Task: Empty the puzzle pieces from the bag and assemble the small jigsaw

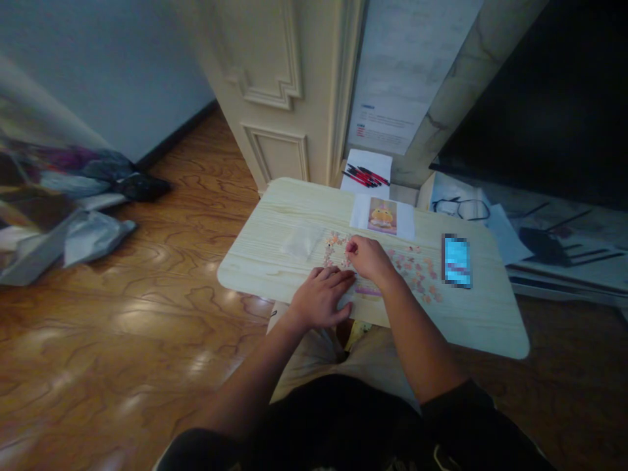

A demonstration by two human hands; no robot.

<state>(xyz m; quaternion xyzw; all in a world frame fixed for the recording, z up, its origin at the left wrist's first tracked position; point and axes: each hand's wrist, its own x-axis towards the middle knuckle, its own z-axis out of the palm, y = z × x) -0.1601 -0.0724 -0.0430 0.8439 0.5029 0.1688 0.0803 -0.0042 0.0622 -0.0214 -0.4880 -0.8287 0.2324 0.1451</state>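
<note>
My left hand point(321, 296) lies flat near the front edge of the small pale wood-grain table point(255, 222), its fingers stretched out beside a partly joined strip of jigsaw puzzle point(330, 252). Just beyond it, my right hand point(367, 258) is closed in a pinch over the puzzle's inner side. Whatever sits between those fingertips is too small to make out. Loose pinkish-orange puzzle pieces point(426, 281) are scattered to the right of my right forearm. A purple-edged section point(367, 290) shows between my hands, partly covered.
A printed picture of a yellow figure point(383, 216) lies at the table's back edge. At left is a clear plastic bag point(301, 240); at right, a phone point(456, 261). Behind stand red and black pens point(366, 175) on paper, and glasses point(461, 208).
</note>
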